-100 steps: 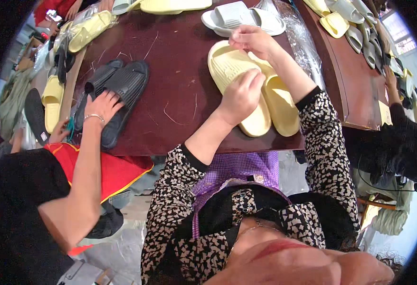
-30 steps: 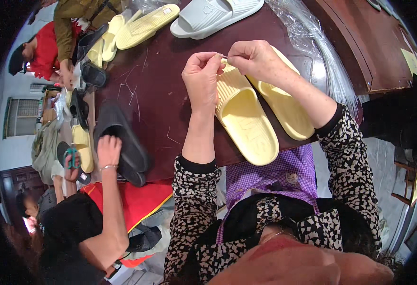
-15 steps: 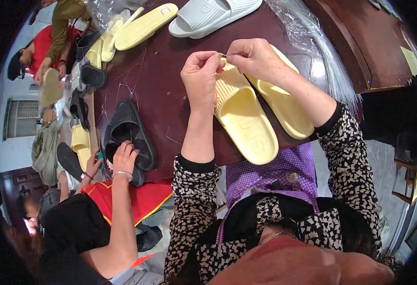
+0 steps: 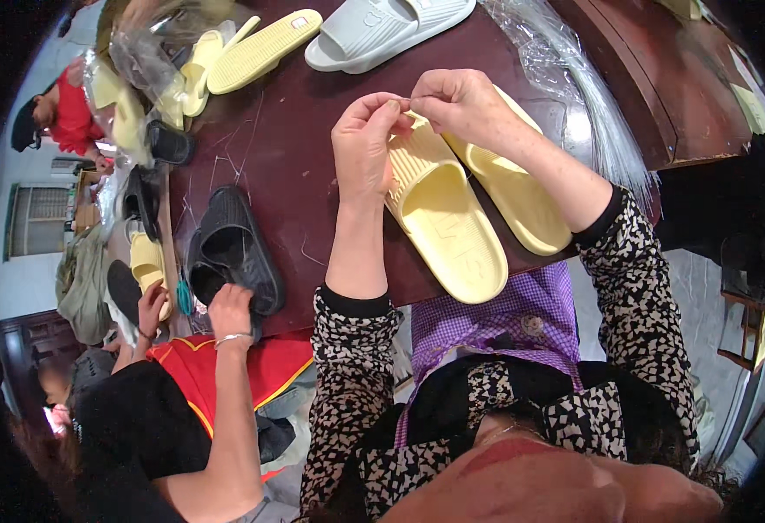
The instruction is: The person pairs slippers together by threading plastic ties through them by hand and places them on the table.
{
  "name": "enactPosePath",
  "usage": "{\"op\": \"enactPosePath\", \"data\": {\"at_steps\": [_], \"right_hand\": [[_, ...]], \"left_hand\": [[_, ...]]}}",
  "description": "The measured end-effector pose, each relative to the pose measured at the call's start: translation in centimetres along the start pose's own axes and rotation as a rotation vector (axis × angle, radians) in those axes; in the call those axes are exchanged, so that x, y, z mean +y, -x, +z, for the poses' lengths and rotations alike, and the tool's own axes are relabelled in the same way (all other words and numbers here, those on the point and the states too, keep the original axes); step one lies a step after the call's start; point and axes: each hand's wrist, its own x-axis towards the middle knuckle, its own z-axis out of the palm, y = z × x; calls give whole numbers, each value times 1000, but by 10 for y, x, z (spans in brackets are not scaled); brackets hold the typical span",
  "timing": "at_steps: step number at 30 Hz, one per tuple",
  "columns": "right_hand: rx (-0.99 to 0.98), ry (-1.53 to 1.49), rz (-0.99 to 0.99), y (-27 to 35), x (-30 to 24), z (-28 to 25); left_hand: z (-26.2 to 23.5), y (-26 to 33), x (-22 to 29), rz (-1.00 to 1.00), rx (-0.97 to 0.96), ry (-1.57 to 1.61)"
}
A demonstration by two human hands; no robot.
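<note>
Above the toe end of a pair of yellow slide slippers, my left hand and my right hand meet with their fingertips pinched. Between them runs a thin pale strand, mostly covered by the fingers. The left yellow slipper lies sole down, its heel toward me, with its toe end partly behind my left fingers. Close beside it, the right yellow slipper is partly covered by my right hand and forearm.
Grey slippers and an upturned yellow slipper lie at the table's far side. A bundle of clear strands is at right. To my left, a co-worker's hand touches black slippers. Loose strands lie on the dark red table.
My hands keep nearly the same pinch, fingertips slightly closer together. At left, the co-worker's hand has drawn back a little toward the black slippers' heels. Farther off, clear-bagged slippers have come into view.
</note>
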Motion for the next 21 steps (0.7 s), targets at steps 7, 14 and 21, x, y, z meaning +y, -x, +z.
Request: {"op": "enactPosePath", "data": {"at_steps": [7, 14, 21], "right_hand": [[2, 74, -82, 1, -2, -1], [-11, 116, -204, 2, 3, -1], [41, 145, -241, 2, -7, 5]], "left_hand": [[-9, -3, -2, -67, -42, 43], [-6, 1, -1, -115, -74, -3], [-11, -2, 3, -75, -59, 93]]}}
